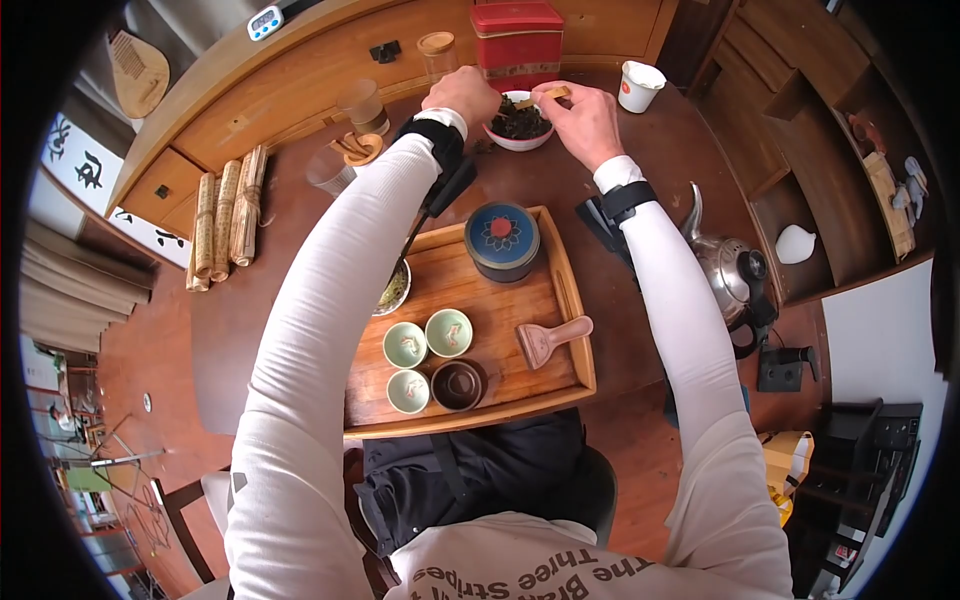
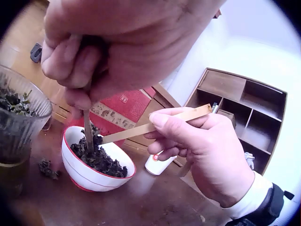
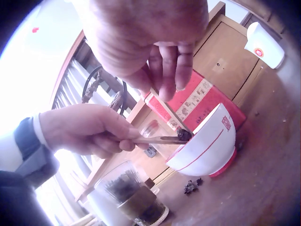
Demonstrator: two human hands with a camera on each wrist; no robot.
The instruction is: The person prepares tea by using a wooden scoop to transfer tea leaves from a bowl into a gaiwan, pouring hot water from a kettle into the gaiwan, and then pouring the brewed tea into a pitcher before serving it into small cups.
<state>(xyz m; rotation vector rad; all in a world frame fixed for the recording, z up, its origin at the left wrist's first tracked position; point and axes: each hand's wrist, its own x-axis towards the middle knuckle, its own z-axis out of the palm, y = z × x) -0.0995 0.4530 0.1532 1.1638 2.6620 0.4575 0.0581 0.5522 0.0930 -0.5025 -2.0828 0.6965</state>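
Observation:
My left hand (image 1: 462, 95) grips a slim wooden stick (image 2: 88, 127) that points down into a white bowl (image 2: 94, 177) with a red rim. Between thumb and fingers, my right hand (image 1: 585, 125) pinches a flat bamboo strip (image 2: 129, 133), its far end inside the same bowl. Dark, crinkled tea leaves (image 2: 111, 164) heap in the bowl. In the right wrist view the two tools meet at the rim, with a dark clump of leaves (image 3: 184, 134) at their ends. A few loose leaves (image 3: 192, 186) lie on the table beside the bowl.
A red tin (image 1: 518, 40) stands behind the bowl, a white cup (image 1: 640, 87) to its right. Glass jars (image 1: 362, 105) are at the left. Nearer sit a wooden tray (image 1: 500, 390) with green cups (image 1: 449, 332) and a blue-lidded canister (image 1: 502, 240), and a kettle (image 1: 722, 268).

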